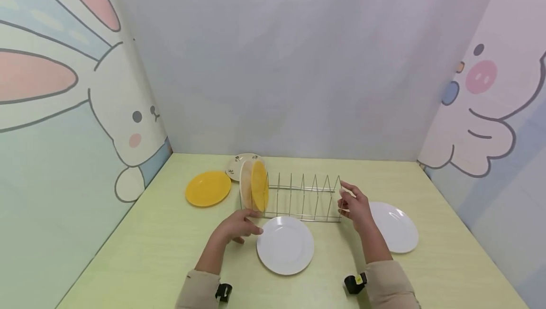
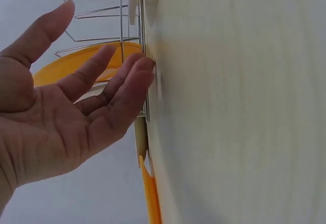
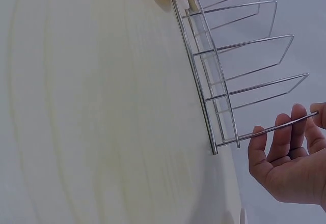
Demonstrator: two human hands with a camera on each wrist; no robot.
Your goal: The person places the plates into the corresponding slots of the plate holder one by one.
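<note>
A wire dish rack (image 1: 324, 220) stands on the table. In its left end a yellow plate (image 1: 260, 186) and a cream-coloured plate (image 1: 245, 185) stand on edge. My left hand (image 1: 238, 226) is at the rack's front left corner; the left wrist view shows its fingers (image 2: 119, 94) loosely bent, thumb apart, with nothing held. Whether they touch the rack I cannot tell. At the opposite end my right hand (image 1: 356, 207) grips the end wire, thumb and curled fingers (image 3: 280, 140) around it. A white plate (image 1: 285, 246) lies flat in front of the rack, close to my left thumb.
Another yellow plate (image 1: 208, 189) lies flat left of the rack. Behind the rack's left end is a patterned plate (image 1: 235, 164), partly hidden. A second white plate (image 1: 396, 228) lies beyond my right forearm. Printed walls (image 1: 273, 86) border the table (image 1: 145, 247).
</note>
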